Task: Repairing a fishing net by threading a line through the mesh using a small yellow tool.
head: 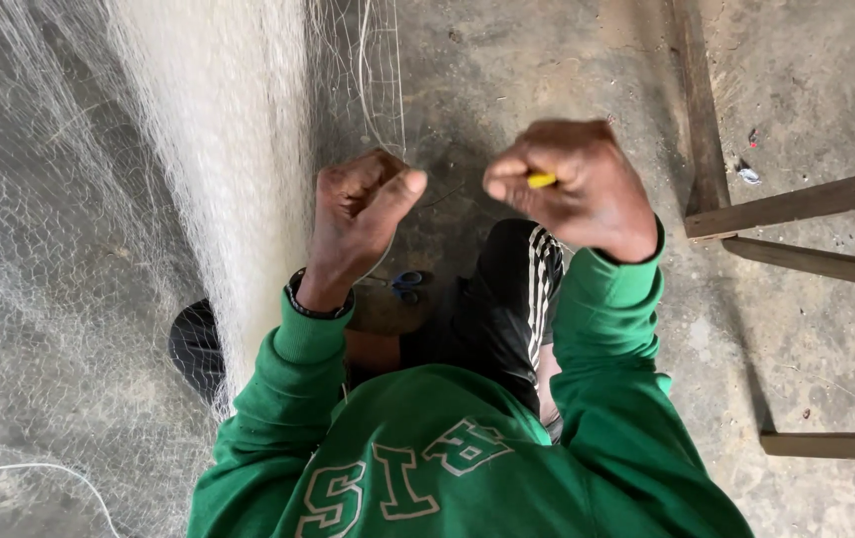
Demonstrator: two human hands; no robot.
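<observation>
My left hand (358, 214) is closed in a fist, pinching thin strands of a fine white fishing net (218, 149) that hangs bunched at the left and spreads over the floor. My right hand (577, 189) is also closed, gripping a small yellow tool (541, 180) whose tip shows between the fingers. The two hands are raised side by side, a small gap between them. Green sleeves cover both arms, and a dark band sits on the left wrist. A thin line seems to run between the hands, too fine to tell.
Blue-handled scissors (409, 282) lie on the concrete floor (507, 80) below my hands, by my knee in black striped trousers. A wooden frame (796, 204) stands at the right. A white cord (39, 468) lies at the lower left.
</observation>
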